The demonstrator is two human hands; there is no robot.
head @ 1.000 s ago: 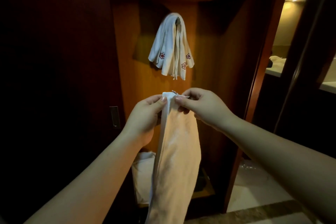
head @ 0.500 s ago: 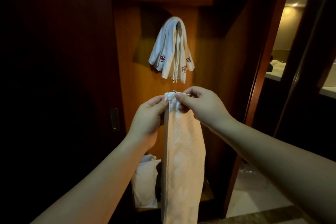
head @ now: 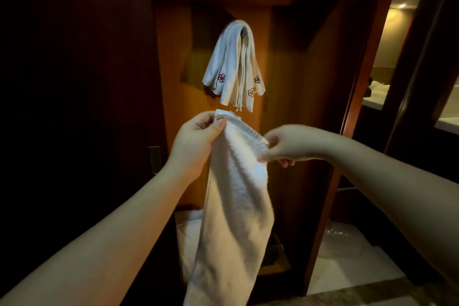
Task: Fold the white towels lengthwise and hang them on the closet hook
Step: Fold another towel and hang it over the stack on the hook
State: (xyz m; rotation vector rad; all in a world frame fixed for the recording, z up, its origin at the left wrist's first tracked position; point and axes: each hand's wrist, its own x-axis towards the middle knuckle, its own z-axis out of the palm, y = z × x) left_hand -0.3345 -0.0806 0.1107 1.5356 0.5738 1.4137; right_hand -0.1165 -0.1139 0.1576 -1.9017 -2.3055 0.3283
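- Currently pinched at top corners, below the hook: towel in left hand and right hand fingers.
- Could unfold if either pinch slackens.
- Might dislodge hung towels, hook already crowded.

A white terry towel hung lengthwise in a narrow fold in front of the closet, its top hem slanting down to the right. Above it, white towels with small red flower marks draped over the hook on the wooden back panel
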